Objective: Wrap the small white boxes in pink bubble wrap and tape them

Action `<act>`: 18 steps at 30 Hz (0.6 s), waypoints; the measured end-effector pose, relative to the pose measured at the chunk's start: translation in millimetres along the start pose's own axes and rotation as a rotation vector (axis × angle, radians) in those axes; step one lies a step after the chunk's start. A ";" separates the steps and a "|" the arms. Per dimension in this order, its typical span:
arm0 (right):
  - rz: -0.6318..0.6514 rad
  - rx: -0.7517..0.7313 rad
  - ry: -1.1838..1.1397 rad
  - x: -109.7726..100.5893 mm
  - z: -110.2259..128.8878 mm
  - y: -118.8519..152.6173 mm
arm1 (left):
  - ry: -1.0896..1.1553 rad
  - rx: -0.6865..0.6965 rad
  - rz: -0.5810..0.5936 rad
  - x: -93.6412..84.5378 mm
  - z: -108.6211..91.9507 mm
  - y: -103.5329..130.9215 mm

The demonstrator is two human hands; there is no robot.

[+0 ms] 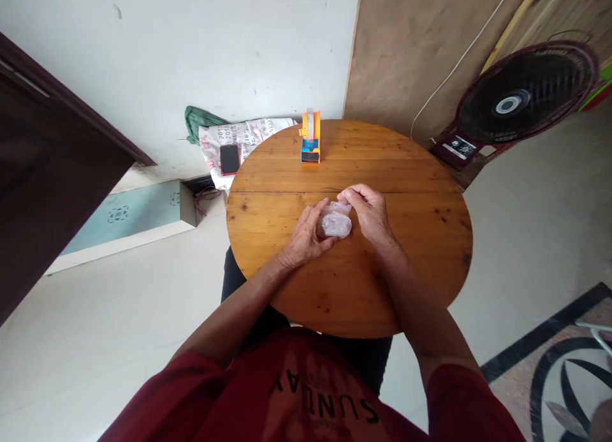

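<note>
A small whitish, translucent plastic-wrapped bundle (336,225) rests on the round wooden table (344,289) between my two hands. My left hand (306,235) holds it from the left, with the fingers along its far side and the thumb at its near edge. At the bundle's upper right, my right hand (367,209) pinches the loose plastic between thumb and forefinger. What lies inside the wrapping cannot be made out.
An orange and blue tape dispenser (310,137) stands near the table's far edge. Beyond the left edge, a phone (230,159) lies on a printed white sack (210,150), with a green bag (203,122) behind. A dark fan (526,97) is at right.
</note>
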State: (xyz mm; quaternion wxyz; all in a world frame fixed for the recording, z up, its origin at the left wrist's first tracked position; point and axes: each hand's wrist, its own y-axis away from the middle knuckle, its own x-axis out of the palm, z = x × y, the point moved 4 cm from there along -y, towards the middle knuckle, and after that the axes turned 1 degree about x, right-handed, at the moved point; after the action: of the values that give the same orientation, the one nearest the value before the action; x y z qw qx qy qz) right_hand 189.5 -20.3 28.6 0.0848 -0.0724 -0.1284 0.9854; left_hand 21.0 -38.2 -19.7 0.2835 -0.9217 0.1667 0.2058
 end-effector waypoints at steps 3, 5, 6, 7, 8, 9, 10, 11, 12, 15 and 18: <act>-0.015 -0.019 -0.020 -1.9 2.2 -0.7 | 0.019 0.025 0.016 -0.1 -3.3 0.0; -0.027 -0.032 -0.031 -3.5 4.9 -1.4 | 0.034 0.049 0.037 0.4 -4.7 0.0; -0.031 -0.039 -0.039 -4.3 6.5 -1.8 | 0.048 0.062 0.049 0.9 -4.8 0.2; -0.035 -0.043 -0.049 -5.1 8.2 -2.2 | 0.066 0.073 0.062 1.5 -4.4 0.5; -0.040 -0.042 -0.062 -5.9 9.7 -2.4 | 0.090 0.079 0.071 2.0 -3.6 1.0; -0.047 -0.032 -0.075 -6.6 10.7 -2.7 | 0.121 0.077 0.076 2.1 -2.6 1.7; -0.055 -0.015 -0.088 -7.2 11.1 -2.9 | 0.160 0.066 0.081 1.9 -1.5 2.4; -0.063 0.005 -0.100 -7.6 11.0 -3.1 | 0.207 0.045 0.088 1.4 -0.7 3.2; -0.070 0.024 -0.110 -7.8 10.7 -3.2 | 0.260 0.016 0.099 0.8 -0.4 4.0; -0.068 0.046 -0.118 -6.8 9.9 -3.6 | 0.410 -0.098 0.137 -2.1 -2.8 5.7; -0.065 0.066 -0.077 -5.7 8.6 -4.3 | 0.515 -0.196 0.135 -4.0 -7.4 5.4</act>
State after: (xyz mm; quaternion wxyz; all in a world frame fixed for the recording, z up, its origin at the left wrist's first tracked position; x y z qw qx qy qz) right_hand 194.3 -19.4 38.7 0.1140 -0.0274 -0.1011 0.9879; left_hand 17.3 -46.1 -14.7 0.1272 -0.9534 0.2737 -0.0015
